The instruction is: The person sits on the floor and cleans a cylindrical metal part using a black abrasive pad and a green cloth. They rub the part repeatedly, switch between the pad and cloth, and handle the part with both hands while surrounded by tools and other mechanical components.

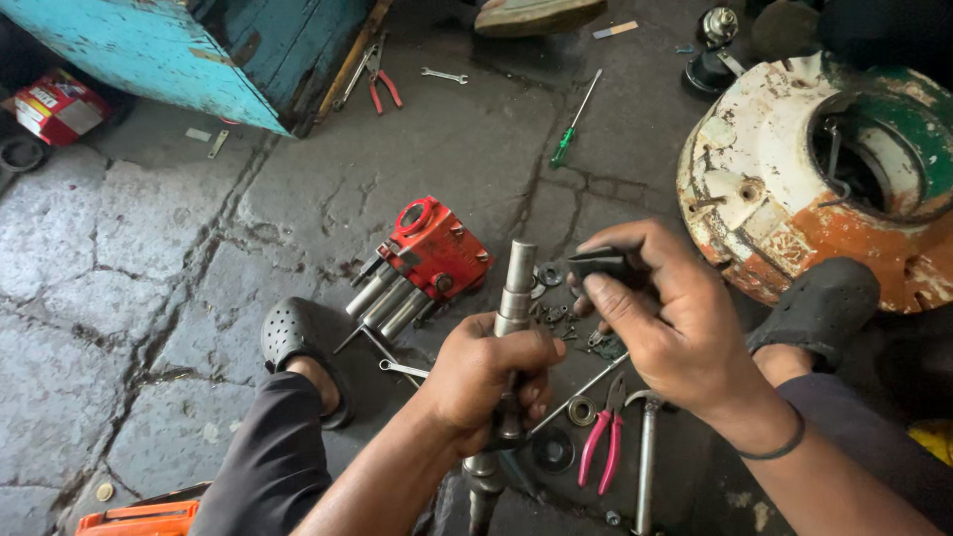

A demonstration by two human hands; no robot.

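Note:
My left hand point(486, 377) grips a long grey metal shaft point(516, 283) and holds it upright over the stone floor. My right hand point(660, 318) is just to the right of the shaft's top end. It pinches a small black part point(599, 262) between thumb and fingers. Below the hands lie small nuts, washers and a bearing ring point(582, 410), along with pink-handled pliers point(602, 444) and a hammer point(646, 447).
A red metal housing with several steel tubes point(422, 260) lies left of the shaft. A rusty white and green drum point(824, 169) stands at the right. A green screwdriver point(574, 121), a spanner point(443, 74), red pliers point(382, 81) and a turquoise box point(199, 50) lie farther away. My feet wear black clogs point(293, 337).

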